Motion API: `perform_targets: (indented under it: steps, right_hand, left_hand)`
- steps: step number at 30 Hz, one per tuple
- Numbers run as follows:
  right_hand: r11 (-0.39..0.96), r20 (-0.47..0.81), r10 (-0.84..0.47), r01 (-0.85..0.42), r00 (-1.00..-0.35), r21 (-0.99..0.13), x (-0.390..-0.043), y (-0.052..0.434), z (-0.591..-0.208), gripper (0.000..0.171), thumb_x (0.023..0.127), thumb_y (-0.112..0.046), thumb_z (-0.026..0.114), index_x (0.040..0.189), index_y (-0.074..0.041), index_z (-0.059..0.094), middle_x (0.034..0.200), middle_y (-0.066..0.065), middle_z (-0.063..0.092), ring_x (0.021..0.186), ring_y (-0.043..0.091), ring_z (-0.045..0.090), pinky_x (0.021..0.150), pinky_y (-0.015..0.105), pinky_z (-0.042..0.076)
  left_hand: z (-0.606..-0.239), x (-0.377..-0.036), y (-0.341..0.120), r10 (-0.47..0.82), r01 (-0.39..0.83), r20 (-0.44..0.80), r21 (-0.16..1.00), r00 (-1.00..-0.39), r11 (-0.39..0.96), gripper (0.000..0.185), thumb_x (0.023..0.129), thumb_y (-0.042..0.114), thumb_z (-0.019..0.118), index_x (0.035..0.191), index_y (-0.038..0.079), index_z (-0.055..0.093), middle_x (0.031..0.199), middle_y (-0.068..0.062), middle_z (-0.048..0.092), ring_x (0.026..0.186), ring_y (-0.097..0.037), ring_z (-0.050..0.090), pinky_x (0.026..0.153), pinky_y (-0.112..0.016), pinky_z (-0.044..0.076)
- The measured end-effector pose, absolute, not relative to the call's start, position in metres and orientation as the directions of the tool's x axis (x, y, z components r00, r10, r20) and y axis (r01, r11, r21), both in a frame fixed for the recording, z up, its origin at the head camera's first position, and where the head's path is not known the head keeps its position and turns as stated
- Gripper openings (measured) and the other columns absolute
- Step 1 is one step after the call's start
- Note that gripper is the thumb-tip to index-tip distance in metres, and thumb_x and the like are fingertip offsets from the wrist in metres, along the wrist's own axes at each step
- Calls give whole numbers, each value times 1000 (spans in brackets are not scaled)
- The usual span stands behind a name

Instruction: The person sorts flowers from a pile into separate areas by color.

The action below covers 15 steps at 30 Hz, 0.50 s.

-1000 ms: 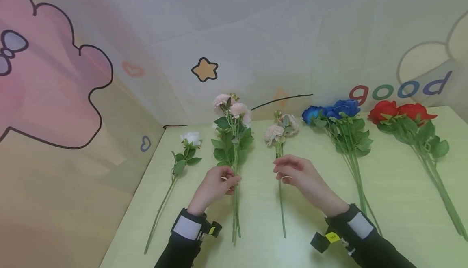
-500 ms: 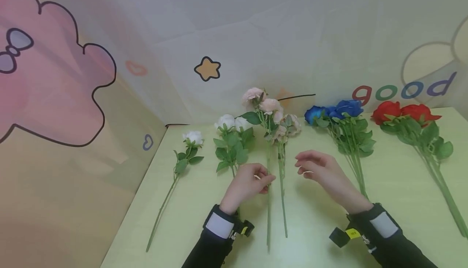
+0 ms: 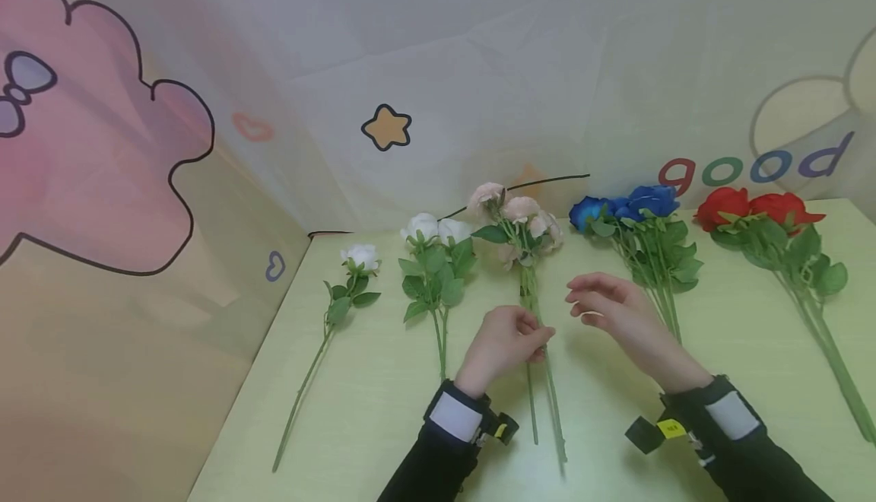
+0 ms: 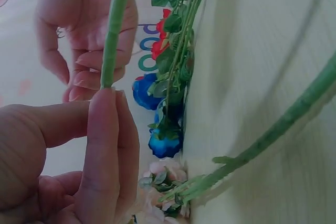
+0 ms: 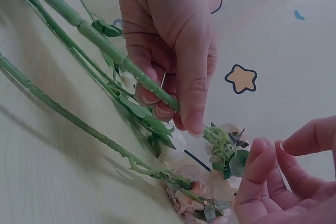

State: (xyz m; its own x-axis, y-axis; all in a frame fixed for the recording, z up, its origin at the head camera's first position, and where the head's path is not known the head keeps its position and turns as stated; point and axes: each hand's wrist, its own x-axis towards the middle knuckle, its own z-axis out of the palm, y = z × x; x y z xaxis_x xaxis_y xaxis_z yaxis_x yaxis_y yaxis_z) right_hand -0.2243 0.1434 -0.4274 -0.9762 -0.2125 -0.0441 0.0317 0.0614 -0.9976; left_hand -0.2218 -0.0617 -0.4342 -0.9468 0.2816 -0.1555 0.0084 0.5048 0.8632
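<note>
My left hand (image 3: 503, 344) pinches the green stem (image 5: 86, 32) of a pale pink artificial flower (image 3: 522, 209) between thumb and fingers. The blooms stand raised near the table's back edge. They overlap a second pink flower (image 3: 550, 232), whose stem (image 4: 262, 142) lies on the table just below the held one. To the right, my right hand (image 3: 619, 321) hovers with loosely bent fingers and holds nothing; in the right wrist view its fingertips (image 5: 265, 148) are apart from the stem.
White flowers (image 3: 419, 227) lie left of my left hand, with a single white flower (image 3: 360, 257) farther left. Blue flowers (image 3: 650, 202) and red flowers (image 3: 724, 207) lie on the right of the pale table (image 3: 246, 441). A printed cloth (image 3: 479, 91) hangs behind.
My left hand has carried the pink flower rightward from over the white flowers to the other pink flower, uncovering the white blooms. My right hand has moved right, away from the second pink flower's stem.
</note>
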Motion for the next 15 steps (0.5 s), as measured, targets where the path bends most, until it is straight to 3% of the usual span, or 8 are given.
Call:
perform_targets:
  steps: [7,15]
  right_hand:
    - [42,-43,-206,35,-978,-999,-224,144,-427,19,104,-19,55,119,-11,62,98,-17,67,89,3,64,84,18,56]
    - [43,-47,-204,39,-978,-998,-224,146,-427,22,104,-18,55,122,-6,60,99,-16,66,89,3,64,84,19,56]
  left_hand:
    - [-444,-224,-55,256,11,-157,833,-954,553,20,95,22,71,81,8,64,64,-1,69,53,-6,62,48,-20,39]
    - [-458,-228,-53,270,94,-96,784,-958,614,20,95,18,70,80,7,63,62,-3,68,50,-5,57,45,-19,38]
